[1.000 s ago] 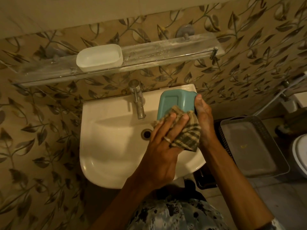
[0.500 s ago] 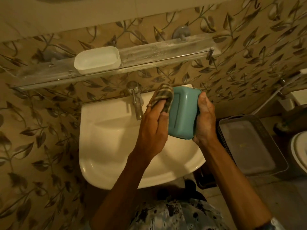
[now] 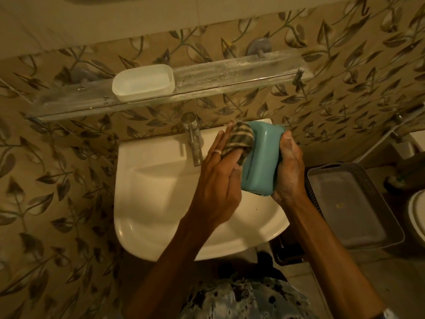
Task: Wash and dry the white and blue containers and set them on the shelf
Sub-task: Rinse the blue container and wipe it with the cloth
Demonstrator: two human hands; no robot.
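Head view only. Drying is, by my judgement, the step in hand. The right hand (image 3: pixel 288 171) grips the blue container (image 3: pixel 261 162) with its fingers curled round the far side and the thumb up along the near edge. It holds the container in the air over the back right corner of the sink (image 3: pixel 156 203), just right of the tap (image 3: pixel 194 143). The container is tipped on edge with its outer wall turned to the other hand, most likely so that wall can be wiped and any drips fall into the basin.

The left hand (image 3: pixel 218 180) lies flat with straight fingers. A checked cloth (image 3: pixel 240 141) is folded over the fingertips and pressed against the container's left side. Flat fingers spread the cloth over more of the wall. I cannot tell whether the thumb also pins the cloth.

The white container (image 3: pixel 142 82) stands upright, mouth up, on the glass shelf (image 3: pixel 230 74), left of the shelf's middle and close to the front rail. That half of the task looks finished. The shelf's right half is bare glass, a likely spot for the blue container.

A grey basket (image 3: pixel 349 203) sits low, off the sink's right edge, apart from both hands.
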